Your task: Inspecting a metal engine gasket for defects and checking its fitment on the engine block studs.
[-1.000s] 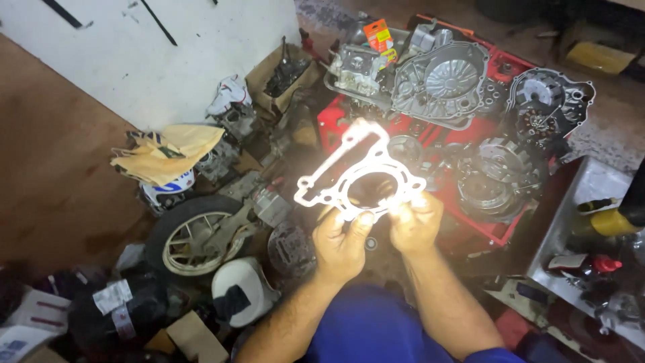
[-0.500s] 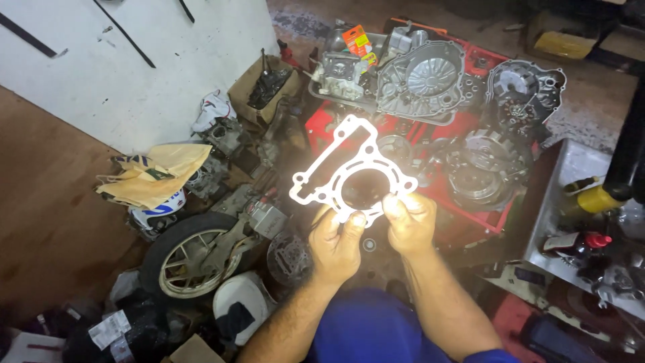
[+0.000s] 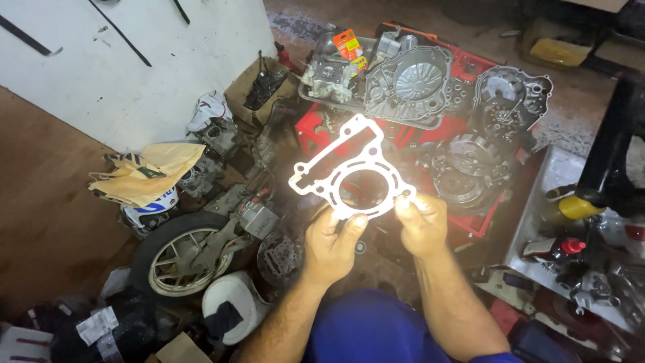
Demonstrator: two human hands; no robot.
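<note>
A: Hands?
B: Left hand (image 3: 330, 243) and right hand (image 3: 422, 223) both closed, pinching the white gasket's (image 3: 351, 173) lower edge, held flat in the air.
A: Around?
B: Red tray (image 3: 485, 216) with engine covers (image 3: 406, 84) beyond; wheel (image 3: 176, 254) on floor, left.

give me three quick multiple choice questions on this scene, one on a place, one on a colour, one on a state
1. Where is the wheel?
A. lower left, on the floor
B. on the red tray
C. in the hands

2. What colour is the tray under the engine parts?
A. blue
B. red
C. green

3. How is the gasket held?
A. lying on the floor
C. hanging on the wall
B. by both hands at its near edge

Answers:
1 A, it lies left of the arms.
2 B, red rim shows around the covers.
3 B, left hand and right hand each pinch the near edge.
</note>
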